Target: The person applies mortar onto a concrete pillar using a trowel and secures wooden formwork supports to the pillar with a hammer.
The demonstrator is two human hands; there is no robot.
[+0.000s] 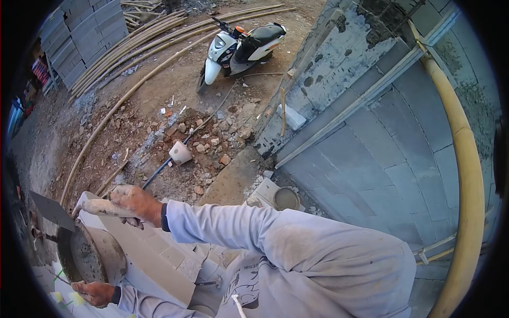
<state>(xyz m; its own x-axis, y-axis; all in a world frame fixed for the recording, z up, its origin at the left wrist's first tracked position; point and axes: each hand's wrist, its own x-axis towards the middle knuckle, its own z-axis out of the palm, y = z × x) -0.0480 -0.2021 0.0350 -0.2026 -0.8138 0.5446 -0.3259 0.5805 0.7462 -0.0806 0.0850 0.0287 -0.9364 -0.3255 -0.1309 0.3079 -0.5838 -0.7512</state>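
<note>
My right hand (pixel 135 204) is wrapped round the pale, mortar-caked handle of a trowel (pixel 52 211). The trowel's flat grey blade stands above the mouth of a bucket (pixel 112 253). Grey wet mortar (pixel 87 259) lies inside this tilted bucket, and its outside is smeared. My left hand (pixel 94 293) grips the bucket's near rim, fingers partly hidden. Alongside the bucket runs a course of pale lightweight blocks (pixel 151 254), below my right forearm.
A grey block wall (pixel 366 153) rises at right, with a thick bamboo pole (pixel 461 143) before it. Another mortar container (pixel 287 199) stands near its foot. Below are rubble, a white pail-like object (pixel 180 152), a scooter (pixel 238 50), bamboo poles (pixel 135 47) and stacked blocks (pixel 87 32).
</note>
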